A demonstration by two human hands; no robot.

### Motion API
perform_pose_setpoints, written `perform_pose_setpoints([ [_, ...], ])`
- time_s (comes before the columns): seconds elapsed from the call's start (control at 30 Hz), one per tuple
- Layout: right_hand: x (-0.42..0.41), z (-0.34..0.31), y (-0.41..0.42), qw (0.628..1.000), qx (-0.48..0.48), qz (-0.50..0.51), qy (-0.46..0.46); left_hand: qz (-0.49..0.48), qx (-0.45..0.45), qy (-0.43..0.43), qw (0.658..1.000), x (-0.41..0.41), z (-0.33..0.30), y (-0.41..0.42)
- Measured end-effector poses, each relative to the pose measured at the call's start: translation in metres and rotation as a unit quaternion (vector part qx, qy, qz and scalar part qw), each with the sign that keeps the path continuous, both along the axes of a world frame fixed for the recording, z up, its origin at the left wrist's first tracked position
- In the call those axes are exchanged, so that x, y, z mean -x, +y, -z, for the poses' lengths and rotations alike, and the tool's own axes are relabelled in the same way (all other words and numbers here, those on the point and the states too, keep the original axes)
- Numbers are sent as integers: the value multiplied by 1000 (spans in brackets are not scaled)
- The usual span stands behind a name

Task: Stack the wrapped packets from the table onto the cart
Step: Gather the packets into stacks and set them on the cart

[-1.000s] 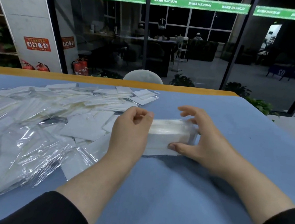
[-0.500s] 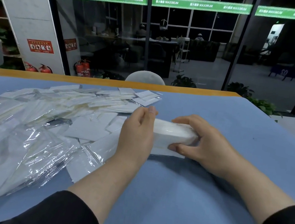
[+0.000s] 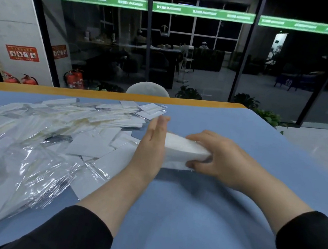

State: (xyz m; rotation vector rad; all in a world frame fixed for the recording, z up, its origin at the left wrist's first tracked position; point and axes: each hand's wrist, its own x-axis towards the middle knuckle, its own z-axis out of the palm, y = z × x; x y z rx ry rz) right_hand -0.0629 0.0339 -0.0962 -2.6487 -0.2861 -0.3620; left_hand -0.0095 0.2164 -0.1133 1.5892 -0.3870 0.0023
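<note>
A white bundle of wrapped packets [image 3: 185, 148] is held just above the blue table [image 3: 197, 224] at its middle. My right hand [image 3: 223, 160] grips the bundle's right end, thumb underneath and fingers over the top. My left hand [image 3: 153, 144] presses flat, fingers straight, against the bundle's left end. A wide heap of loose wrapped packets [image 3: 52, 129], white with clear shiny film, covers the table's left half. No cart is in view.
The table's far edge is a wooden strip [image 3: 108, 95], with a pale chair back [image 3: 148, 89] just behind it. Beyond stands a glass wall. Potted plants [image 3: 267, 115] sit off the table's far right corner.
My left hand has straightened from curled fingers to a flat palm against the bundle's end. The bundle has tilted up slightly in my right hand. The camera has shifted a little.
</note>
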Motion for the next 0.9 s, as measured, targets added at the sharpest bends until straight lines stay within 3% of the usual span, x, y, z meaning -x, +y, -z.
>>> perform_pose_setpoints([
  [0.1,38,-17,-10,997,-52,53,-30,111,-25,-47,992,7,-8,7],
  [0.23,121,-48,-14,992,-53,108,-47,286,-86,-75,951,44,-25,-13],
  [0.4,254,-84,-28,969,-52,233,-71,402,-50,-136,904,137,-65,-68],
  [0.53,368,-88,-40,934,-50,347,-66,460,-19,-136,877,220,-68,-120],
  [0.67,462,-60,-47,906,-109,408,9,562,-53,-63,823,290,-31,-161],
  [0.9,554,30,-76,860,-183,440,185,634,-184,29,751,378,69,-201],
])
